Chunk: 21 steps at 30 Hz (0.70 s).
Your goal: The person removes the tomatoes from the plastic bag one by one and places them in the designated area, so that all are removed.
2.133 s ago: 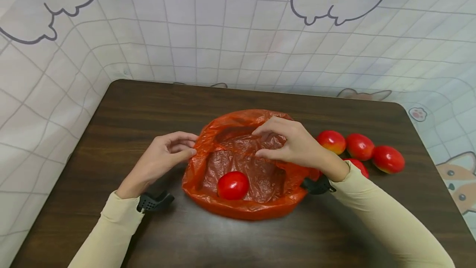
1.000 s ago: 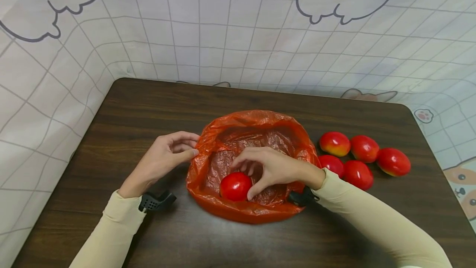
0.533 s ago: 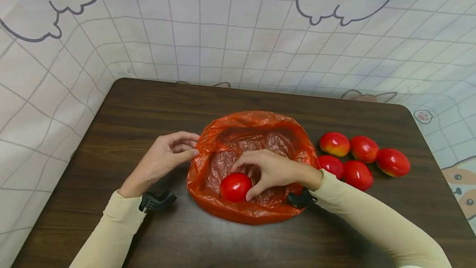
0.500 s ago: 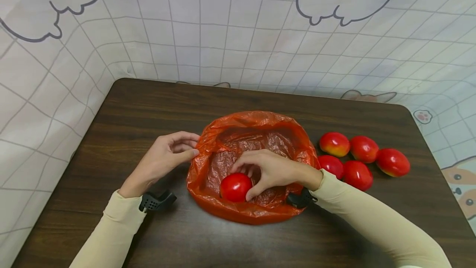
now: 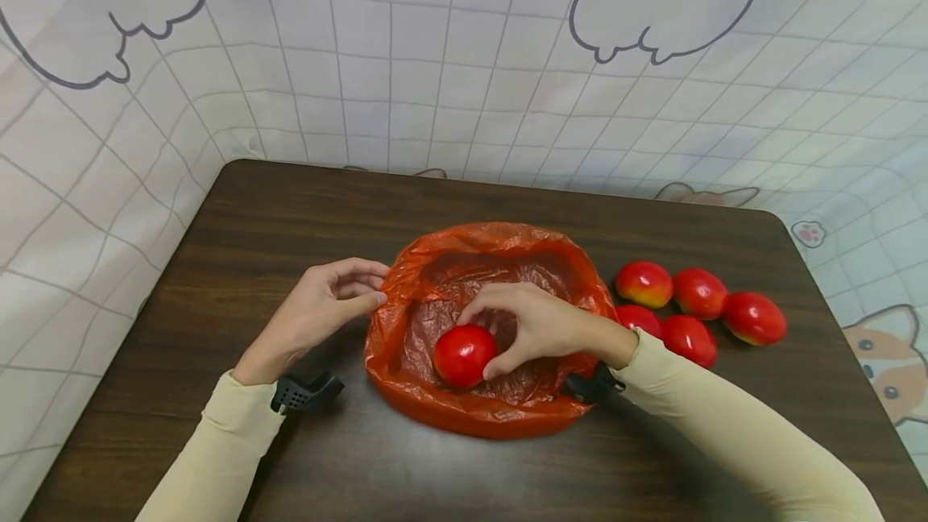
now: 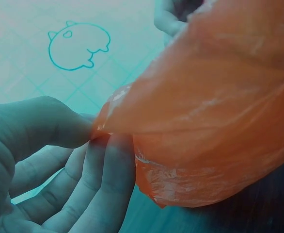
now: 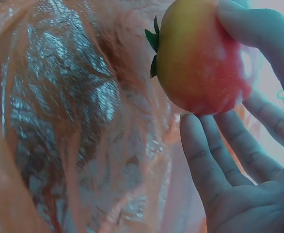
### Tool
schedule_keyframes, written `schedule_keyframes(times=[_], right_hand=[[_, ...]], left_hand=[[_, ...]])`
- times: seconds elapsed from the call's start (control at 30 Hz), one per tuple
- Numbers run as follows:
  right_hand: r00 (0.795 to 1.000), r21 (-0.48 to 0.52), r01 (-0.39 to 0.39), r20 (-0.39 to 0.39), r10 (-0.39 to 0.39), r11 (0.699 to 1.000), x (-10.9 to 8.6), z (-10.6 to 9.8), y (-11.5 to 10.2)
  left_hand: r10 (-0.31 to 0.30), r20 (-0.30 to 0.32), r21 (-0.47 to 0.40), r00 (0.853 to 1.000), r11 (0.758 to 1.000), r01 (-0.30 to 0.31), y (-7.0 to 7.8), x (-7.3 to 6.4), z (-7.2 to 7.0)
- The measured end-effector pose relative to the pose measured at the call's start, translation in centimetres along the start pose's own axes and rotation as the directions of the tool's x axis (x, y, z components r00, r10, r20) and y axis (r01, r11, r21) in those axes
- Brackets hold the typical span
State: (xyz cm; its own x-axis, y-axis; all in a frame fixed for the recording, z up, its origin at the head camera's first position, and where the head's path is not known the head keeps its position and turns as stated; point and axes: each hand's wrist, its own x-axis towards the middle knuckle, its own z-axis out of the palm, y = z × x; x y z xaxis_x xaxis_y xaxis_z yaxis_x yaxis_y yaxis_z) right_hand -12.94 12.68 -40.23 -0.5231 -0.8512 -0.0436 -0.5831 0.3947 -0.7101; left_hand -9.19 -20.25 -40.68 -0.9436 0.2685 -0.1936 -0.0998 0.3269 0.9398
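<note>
A thin orange-red plastic bag (image 5: 474, 421) lies with its mouth spread wide and its rim rolled outward. On its left side my left hand (image 5: 312, 312) pinches the rim; the left wrist view shows the bag's edge (image 6: 115, 119) between thumb and fingers. My right hand (image 5: 532, 325) reaches into the mouth and holds a glossy red tomato (image 5: 464, 357) near the front wall. Seen from the right wrist, the tomato (image 7: 200, 63) fades to yellow towards its small green leaves, with thumb on one side and fingertips on the other.
Several more red tomatoes (image 5: 699, 294) sit grouped on the dark wood table (image 5: 348, 466) right of the bag, some with yellow undersides. My right forearm passes in front of this group. A white gridded cloth (image 5: 464, 103) with cartoon animals hangs behind the table.
My right hand has come down from over the bag's mouth onto the tomato and grips it; the tomato has since shifted slightly up and tilted. My left hand stays at the rim.
</note>
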Motion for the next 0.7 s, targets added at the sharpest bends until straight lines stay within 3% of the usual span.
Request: schedule_keyframes(times=[0.33, 0.7], right_hand=[[0.995, 0.074, -0.035, -0.093, 0.042, 0.997, -1.9, -2.2, -0.6], [0.975, 0.0, -0.076, -0.211, 0.074, 0.997, -4.7, -4.1, -0.9]], left_hand=[[-0.008, 0.005, 0.006, 1.0, 1.0, 0.008, -0.1, 0.0, 0.1], [0.008, 0.021, -0.01, 1.0, 1.0, -0.008, -0.3, -0.1, 0.2]])
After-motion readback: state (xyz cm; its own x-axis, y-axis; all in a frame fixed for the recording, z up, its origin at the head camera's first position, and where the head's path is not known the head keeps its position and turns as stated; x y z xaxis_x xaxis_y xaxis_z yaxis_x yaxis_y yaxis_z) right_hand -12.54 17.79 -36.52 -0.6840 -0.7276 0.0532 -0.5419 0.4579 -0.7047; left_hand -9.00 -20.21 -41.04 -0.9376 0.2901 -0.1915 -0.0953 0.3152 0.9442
